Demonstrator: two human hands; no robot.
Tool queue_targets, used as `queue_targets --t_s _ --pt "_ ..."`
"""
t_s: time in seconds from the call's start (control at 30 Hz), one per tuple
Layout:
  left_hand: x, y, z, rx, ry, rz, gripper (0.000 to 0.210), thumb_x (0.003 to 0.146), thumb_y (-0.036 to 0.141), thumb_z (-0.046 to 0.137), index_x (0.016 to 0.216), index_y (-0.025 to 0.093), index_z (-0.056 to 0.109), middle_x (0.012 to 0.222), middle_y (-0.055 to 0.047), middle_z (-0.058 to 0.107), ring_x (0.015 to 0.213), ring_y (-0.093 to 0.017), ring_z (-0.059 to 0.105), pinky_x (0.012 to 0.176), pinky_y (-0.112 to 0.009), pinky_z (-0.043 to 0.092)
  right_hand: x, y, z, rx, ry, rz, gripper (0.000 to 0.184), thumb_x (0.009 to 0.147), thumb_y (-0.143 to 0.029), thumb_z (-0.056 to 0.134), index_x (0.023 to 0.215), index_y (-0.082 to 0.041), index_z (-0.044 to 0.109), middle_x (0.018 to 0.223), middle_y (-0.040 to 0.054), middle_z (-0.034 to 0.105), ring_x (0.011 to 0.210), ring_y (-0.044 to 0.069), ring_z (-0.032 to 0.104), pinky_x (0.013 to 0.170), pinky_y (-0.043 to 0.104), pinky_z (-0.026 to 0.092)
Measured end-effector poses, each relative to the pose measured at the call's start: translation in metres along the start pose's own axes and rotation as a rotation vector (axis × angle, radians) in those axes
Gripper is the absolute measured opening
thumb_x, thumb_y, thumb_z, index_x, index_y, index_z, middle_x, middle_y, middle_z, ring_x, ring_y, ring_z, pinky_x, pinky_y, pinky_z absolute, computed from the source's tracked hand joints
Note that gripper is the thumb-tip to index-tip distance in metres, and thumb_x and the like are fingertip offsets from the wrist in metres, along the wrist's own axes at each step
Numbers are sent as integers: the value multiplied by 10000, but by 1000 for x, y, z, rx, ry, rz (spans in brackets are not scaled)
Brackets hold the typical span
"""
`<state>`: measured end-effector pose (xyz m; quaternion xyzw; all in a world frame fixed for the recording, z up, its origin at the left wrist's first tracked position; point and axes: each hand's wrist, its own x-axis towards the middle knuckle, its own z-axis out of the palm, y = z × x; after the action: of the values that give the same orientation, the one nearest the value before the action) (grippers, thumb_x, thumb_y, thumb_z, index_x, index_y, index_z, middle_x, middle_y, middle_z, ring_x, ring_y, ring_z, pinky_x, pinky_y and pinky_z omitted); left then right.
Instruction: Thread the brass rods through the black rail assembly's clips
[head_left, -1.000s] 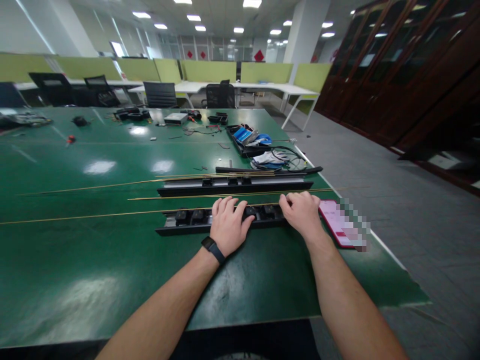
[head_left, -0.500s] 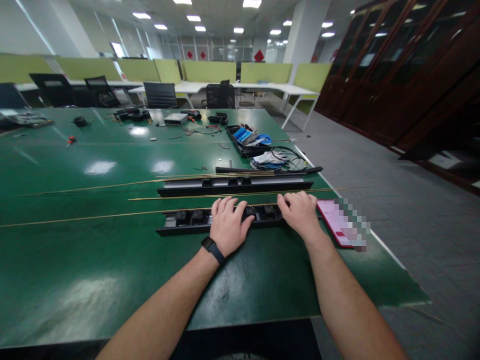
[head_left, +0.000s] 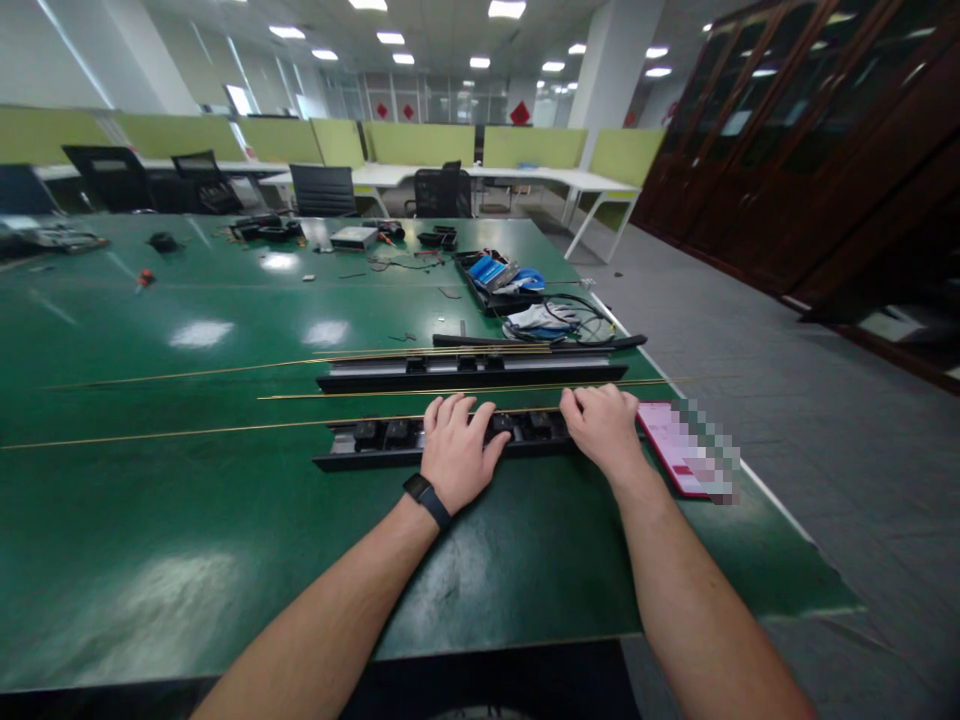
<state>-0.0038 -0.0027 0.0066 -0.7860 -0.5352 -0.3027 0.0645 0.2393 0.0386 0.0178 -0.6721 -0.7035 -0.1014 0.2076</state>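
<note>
The left grip (head_left: pixel 459 450) spreads palm-down while the right grip (head_left: pixel 604 425) curls.

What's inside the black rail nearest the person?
Black blocks and a silvery surface show inside the rail. What lies under the left hand and right hand is hidden.

Place: an open office, in which one table is used like a workbench.
Desks: white desks (head_left: pixel 555 176) stand at the back, beside yellow-green partitions (head_left: pixel 416 143).
Chairs: black office chairs (head_left: pixel 322 188) are behind the table.
Ceiling: several bright rectangular lamps (head_left: pixel 506 9).
Right side: a tall dark wooden cabinet (head_left: pixel 750 160) on the grey floor (head_left: pixel 675 290).
Green table (head_left: pixel 225 560): it carries black rails (head_left: pixel 375 463), thin golden rods (head_left: pixel 150 436) and a black tray (head_left: pixel 472 287) of mixed parts.
</note>
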Motion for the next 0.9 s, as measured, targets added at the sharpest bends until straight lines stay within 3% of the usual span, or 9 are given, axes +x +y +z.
queue_targets --t_s 0.37,0.9 --pt "0 1 1 -6 5 -5 403 1000 482 592 1309 236 670 1338 -127 676 1349 -333 534 1230 -551 299 -2 -4 -2 146 14 -62 442 1047 -522 485 762 -225 645 848 49 744 921 239 571 890 409 266" --pt "0 1 0 -3 1 1 403 1002 477 590 1318 239 667 1347 -129 672 1347 -328 536 1224 -550 308 0 -3 -1 -3 -9 -33 484 1071 -435 422 694 -207 621 851 86 751 902 241 533 829 411 245"
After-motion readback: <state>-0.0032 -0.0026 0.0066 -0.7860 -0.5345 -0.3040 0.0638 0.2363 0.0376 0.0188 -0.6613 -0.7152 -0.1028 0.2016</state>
